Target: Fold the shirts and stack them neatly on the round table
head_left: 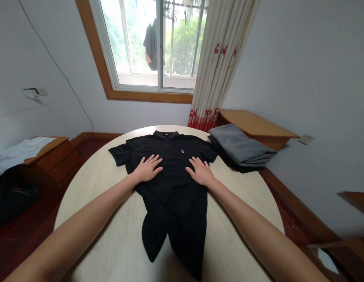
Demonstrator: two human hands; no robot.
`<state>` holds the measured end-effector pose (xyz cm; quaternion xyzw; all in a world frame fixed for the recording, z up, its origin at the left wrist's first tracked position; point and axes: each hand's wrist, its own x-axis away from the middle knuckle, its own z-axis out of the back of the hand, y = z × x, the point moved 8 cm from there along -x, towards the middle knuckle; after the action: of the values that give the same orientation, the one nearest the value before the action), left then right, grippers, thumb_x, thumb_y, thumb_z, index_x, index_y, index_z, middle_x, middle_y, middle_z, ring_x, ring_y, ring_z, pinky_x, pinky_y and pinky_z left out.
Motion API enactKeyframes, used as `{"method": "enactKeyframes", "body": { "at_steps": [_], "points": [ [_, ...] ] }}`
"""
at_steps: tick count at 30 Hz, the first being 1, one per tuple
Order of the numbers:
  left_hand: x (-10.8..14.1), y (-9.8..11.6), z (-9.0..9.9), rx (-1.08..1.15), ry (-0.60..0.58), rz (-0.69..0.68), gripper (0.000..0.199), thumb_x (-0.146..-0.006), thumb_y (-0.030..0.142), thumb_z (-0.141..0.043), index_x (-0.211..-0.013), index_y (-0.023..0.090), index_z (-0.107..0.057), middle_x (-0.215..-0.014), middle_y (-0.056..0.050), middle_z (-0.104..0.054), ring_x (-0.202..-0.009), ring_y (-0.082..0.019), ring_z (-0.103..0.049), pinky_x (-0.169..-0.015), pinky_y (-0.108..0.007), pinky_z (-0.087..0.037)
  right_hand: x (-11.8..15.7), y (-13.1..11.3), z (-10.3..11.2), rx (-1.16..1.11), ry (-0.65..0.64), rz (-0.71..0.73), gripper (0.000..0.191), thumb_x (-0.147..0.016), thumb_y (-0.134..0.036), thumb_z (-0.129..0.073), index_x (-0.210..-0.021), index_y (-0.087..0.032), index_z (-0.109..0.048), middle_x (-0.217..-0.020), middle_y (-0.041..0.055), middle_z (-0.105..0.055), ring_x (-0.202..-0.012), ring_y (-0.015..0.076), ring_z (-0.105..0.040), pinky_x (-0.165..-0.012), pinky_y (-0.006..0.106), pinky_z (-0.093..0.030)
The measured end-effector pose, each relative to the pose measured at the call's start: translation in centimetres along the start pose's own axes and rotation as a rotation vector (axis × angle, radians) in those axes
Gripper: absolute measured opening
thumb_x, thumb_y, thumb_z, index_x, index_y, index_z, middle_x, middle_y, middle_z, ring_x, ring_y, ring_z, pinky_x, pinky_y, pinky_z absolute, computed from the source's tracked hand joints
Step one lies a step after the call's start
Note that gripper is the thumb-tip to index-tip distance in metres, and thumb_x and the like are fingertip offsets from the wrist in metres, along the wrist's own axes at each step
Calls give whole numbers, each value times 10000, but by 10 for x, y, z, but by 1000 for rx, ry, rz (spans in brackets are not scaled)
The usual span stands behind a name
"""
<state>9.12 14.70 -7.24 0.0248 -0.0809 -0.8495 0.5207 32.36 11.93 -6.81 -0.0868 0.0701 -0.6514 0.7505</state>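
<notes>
- Black polo shirt (pixel 174 184), one, lies spread mid-surface (pixel 120 243), collar toward twelve o'clock.
- Two hands, left hand (pixel 148 169) and right hand (pixel 201 172), rest flat on it, apart, gripping nothing.
- One folded pile (pixel 237 143), grey over black, crowds its sleeve at two o'clock.
- Beyond: one window (pixel 135 47) at twelve, one curtain (pixel 214 58) at one, one wooden cabinet (pixel 255 123) at two.

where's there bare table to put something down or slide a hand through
Bare table shows outside each forearm, out to the rim: below the left sleeve and below the folded clothes. More lies between each forearm and the black shirt's lower part. Crowded: far right, shirt beside folded clothes; mid-table, left hand and right hand on the shirt.
</notes>
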Motion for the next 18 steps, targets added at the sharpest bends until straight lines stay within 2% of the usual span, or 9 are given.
{"method": "enactKeyframes", "body": {
  "at_steps": [4, 6, 9, 12, 13, 15, 18],
  "points": [
    [43, -11, 12, 2, 111, 46, 553, -1031, 461, -307, -1509, 243, -477, -1657, -67, -326, -1538, -291, -256, -1223, -594, -184, 23, 13, 11, -26, 137, -18, 491, -1054, -390, -380, -1455, -152, -533, -1595, 129, -421, -1504, 275, -317, -1232, 466, -211],
    [62, -7, 24, 8, 222, 22, 493, -1020, 445, -357, -1402, 227, -580, -1576, -91, -463, -1460, -291, -389, -1200, -537, -275, 35, 9, 16, -52, 200, 3, 436, -1034, -362, -421, -1380, -161, -594, -1530, 136, -495, -1428, 272, -424, -1184, 417, -303],
    [89, 5, 41, 25, 337, -20, 360, -988, 438, -450, -1080, 209, -712, -1216, -110, -693, -1164, -280, -603, -1038, -439, -446, 52, 2, 23, -114, 262, 30, 336, -982, -336, -509, -1232, -166, -656, -1342, 142, -612, -1234, 262, -568, -1050, 365, -427],
    [113, 17, 45, 97, 329, -29, 313, -971, 433, -494, -866, 213, -690, -906, -72, -716, -885, -244, -648, -843, -371, -489, 70, 0, 30, -192, 314, 57, 202, -929, -307, -566, -1026, -172, -680, -1109, 111, -664, -1024, 236, -620, -909, 333, -474],
    [121, 21, 44, 137, 311, -33, 315, -970, 437, -500, -844, 213, -682, -843, -59, -707, -817, -230, -645, -793, -354, -485, 76, -2, 30, -237, 300, 85, 172, -922, -311, -571, -954, -179, -676, -1011, 87, -670, -932, 220, -622, -847, 321, -480],
    [136, 29, 39, 229, 273, -57, 320, -969, 440, -502, -831, 210, -678, -779, -43, -694, -736, -208, -632, -731, -334, -478, 88, -10, 23, -371, 182, 172, 201, -919, -359, -581, -846, -189, -659, -810, 33, -644, -753, 186, -589, -718, 294, -467],
    [157, 48, 35, 327, 267, -194, 245, -952, 329, -495, -934, 200, -702, -890, -61, -709, -849, -211, -651, -804, -337, -506, 110, -29, 11, -590, -67, 311, 280, -888, -449, -632, -814, -182, -675, -705, 4, -618, -672, 168, -564, -652, 280, -455]
  ]
}}
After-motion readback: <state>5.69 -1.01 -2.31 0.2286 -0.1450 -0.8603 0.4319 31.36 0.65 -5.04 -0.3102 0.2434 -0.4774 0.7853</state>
